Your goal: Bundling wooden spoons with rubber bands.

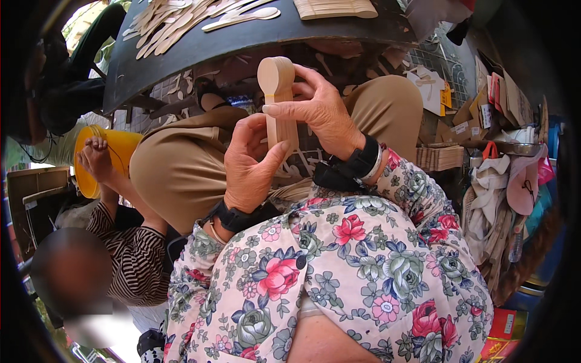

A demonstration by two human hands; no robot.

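Note:
A neat bundle of pale wooden spoons [275,77] stands nearly upright between my hands, above my lap. A thin yellow band circles the necks just below the rounded heads. My left hand [251,162] is closed round the lower handles, its thumb pressed on the near side. Higher up, my right hand [325,115] grips the bundle from the right, with its thumb across the front by the band and its fingers behind. The handle ends are partly hidden by my left hand.
Ahead is a dark table [254,53] with a heap of loose wooden spoons [175,27] and a stacked row of spoons [336,8]. Fallen spoons litter the floor beneath. A yellow bucket [123,148] and a co-worker's hand [95,160] are left; cardboard boxes [514,100] stand right.

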